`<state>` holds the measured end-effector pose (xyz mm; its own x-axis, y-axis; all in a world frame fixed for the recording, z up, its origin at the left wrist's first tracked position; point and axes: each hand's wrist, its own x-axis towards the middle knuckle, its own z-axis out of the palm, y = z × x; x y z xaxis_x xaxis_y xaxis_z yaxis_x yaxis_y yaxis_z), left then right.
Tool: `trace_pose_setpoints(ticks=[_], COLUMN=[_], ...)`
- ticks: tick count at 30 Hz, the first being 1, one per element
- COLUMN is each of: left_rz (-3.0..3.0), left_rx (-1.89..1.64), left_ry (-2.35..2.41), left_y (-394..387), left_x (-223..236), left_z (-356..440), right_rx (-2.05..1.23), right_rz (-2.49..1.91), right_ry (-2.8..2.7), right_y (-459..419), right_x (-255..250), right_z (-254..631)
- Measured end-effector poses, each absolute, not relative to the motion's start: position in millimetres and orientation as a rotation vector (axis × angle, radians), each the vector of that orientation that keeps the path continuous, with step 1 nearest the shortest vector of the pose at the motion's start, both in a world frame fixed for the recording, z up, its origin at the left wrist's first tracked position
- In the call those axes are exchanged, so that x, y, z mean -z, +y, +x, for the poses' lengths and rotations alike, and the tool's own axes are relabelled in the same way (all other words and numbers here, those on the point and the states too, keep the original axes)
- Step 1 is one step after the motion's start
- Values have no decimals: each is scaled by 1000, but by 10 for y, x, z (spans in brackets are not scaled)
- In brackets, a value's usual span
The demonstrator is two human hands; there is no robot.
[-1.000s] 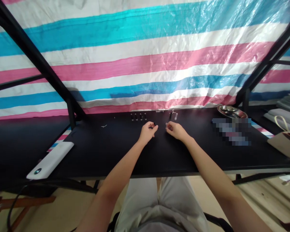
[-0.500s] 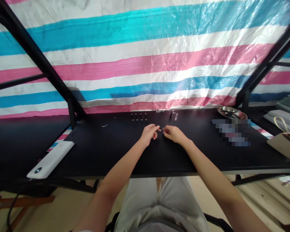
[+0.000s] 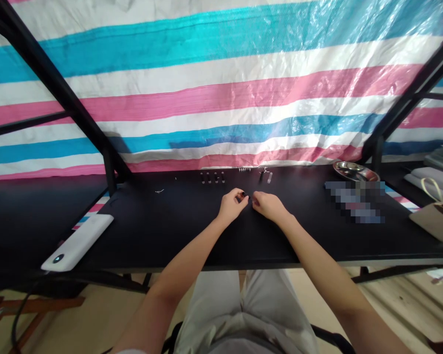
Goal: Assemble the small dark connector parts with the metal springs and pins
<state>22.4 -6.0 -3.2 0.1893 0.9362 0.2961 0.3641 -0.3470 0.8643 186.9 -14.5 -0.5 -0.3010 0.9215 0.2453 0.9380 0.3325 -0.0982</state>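
My left hand (image 3: 232,206) and my right hand (image 3: 268,204) rest close together on the black table (image 3: 192,231), fingertips almost touching. The left pinches a tiny dark part (image 3: 242,196) between thumb and fingers. The right is also closed in a pinch, but what it grips is too small to name. Behind the hands stands a short row of small black pieces (image 3: 212,178). Small metal springs (image 3: 244,169) and a little clear piece (image 3: 269,178) lie beside that row.
A white power bank (image 3: 77,243) lies at the table's left front with a cable hanging down. A metal dish (image 3: 354,170) sits at the right rear, a paper bag (image 3: 433,220) further right. Black frame posts (image 3: 109,174) rise at both sides before a striped tarp.
The two hands have drawn together, from a hand's width apart to fingertips nearly meeting; they now sit slightly nearer the table's middle.
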Motion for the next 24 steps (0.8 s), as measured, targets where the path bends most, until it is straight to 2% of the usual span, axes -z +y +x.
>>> trace_pose_setpoints(ticks=[24], left_rz=[1689], left_rx=[-1155], left_ry=[1083], left_y=[-9], left_x=[99], left_z=[225], right_rx=[214], right_rz=[-1375], right_ry=[-1986], right_y=[-191], right_x=[46], right_z=[1881])
